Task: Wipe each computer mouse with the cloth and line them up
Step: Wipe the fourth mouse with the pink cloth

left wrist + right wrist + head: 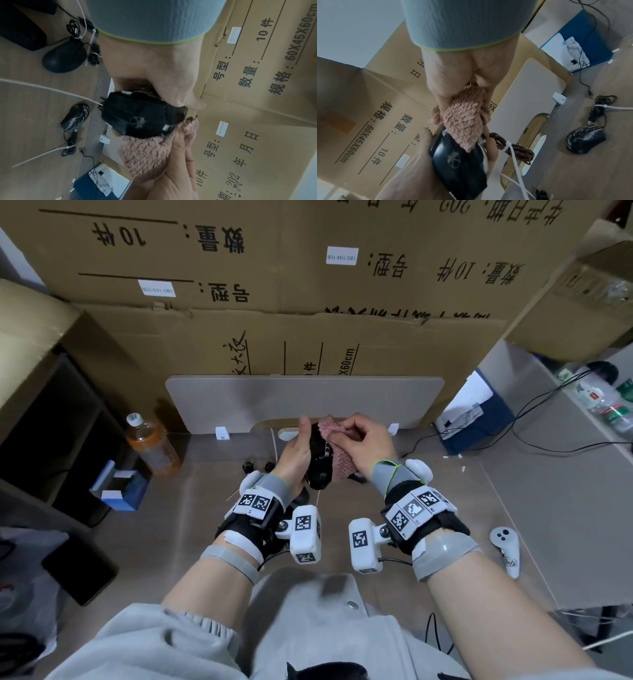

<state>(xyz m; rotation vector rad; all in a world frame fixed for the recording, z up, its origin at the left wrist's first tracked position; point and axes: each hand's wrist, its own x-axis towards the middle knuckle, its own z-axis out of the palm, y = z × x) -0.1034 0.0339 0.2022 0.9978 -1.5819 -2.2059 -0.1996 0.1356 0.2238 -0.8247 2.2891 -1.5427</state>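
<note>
Both forearms reach forward over the table [445, 508]. Left hand [294, 455] grips the black mouse [320, 463] above the table, long axis running near to far. Right hand [363, 445], fingers clenched on the pink cloth [337, 453], presses it on the mouse's right flank and far end. Judgement: next stroke follows that axis.

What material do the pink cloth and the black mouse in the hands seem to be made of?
The pink cloth, held by the right hand, looks like soft fleece or terry: its surface is all small fuzzy loops, matte. The black mouse, in the grip of the left hand, looks like hard moulded plastic: a smooth shell with a slight sheen, sharp seams and a pale printed emblem. Its cable seems braided.
</note>
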